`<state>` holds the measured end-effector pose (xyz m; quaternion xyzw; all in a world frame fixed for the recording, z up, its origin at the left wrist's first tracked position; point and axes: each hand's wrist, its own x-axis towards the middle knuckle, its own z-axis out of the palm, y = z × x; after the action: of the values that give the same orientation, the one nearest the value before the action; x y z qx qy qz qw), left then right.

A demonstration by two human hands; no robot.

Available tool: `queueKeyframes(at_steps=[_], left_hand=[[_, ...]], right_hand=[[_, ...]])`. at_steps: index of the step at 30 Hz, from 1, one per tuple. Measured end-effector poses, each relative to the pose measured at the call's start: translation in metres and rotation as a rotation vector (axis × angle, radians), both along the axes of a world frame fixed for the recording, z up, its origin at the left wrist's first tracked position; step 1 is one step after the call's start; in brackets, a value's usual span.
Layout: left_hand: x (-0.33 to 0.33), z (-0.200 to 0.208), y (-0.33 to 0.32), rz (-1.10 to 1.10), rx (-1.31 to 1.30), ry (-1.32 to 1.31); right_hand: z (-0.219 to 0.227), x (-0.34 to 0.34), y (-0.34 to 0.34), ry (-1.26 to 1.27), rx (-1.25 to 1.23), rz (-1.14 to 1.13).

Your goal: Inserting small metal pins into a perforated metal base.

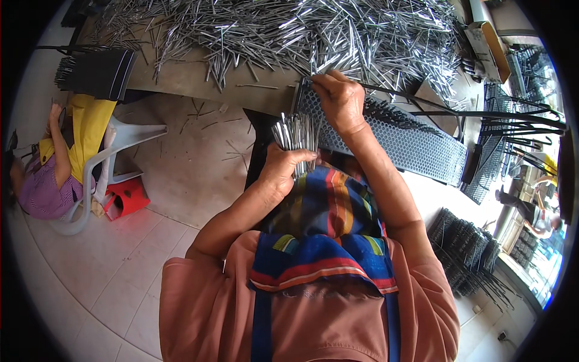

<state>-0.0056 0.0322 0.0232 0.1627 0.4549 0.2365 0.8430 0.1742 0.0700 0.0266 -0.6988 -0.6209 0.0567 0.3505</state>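
Observation:
My left hand (282,172) is wrapped around an upright bundle of thin silvery metal rods (295,134), held in front of my striped apron (338,202). My right hand (342,99) is closed in a pinch over the left end of a long grey perforated plate (401,148); what sits between its fingertips is too small to make out. Rows of dark pins (392,114) stand along the plate's far side. Beyond my right hand, a large heap of loose silvery rods (301,30) covers the worktable (181,78).
At left, a person (51,190) in purple and yellow sits on a grey plastic chair (96,160), near a red bag (126,198). Black bars (518,117) jut in from the right. Dark bundled racks (464,253) stand on the floor at lower right. Another person (531,211) is farther off.

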Motion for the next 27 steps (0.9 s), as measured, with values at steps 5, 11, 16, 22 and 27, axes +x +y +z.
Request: queueKeyframes(at_steps=[5,11,16,22,27], left_hand=[[-0.004,-0.006,0.003,-0.028,-0.018,-0.004],[-0.001,0.004,0.009,-0.013,0.04,-0.047],[0.002,-0.008,0.002,0.001,0.118,0.001],[-0.006,0.001,0.006,-0.019,0.052,0.091],[-0.005,0.008,0.007,-0.005,0.069,0.101]], right_hand=[[0.013,-0.002,-0.012,0.0,0.032,-0.039],[0.022,-0.001,-0.044,0.952,-0.589,-0.055],[0.017,0.0,-0.049,1.186,-0.648,-0.057],[0.018,0.012,-0.037,1.052,0.053,-0.265],[0.004,0.023,-0.026,0.67,0.175,-0.132]])
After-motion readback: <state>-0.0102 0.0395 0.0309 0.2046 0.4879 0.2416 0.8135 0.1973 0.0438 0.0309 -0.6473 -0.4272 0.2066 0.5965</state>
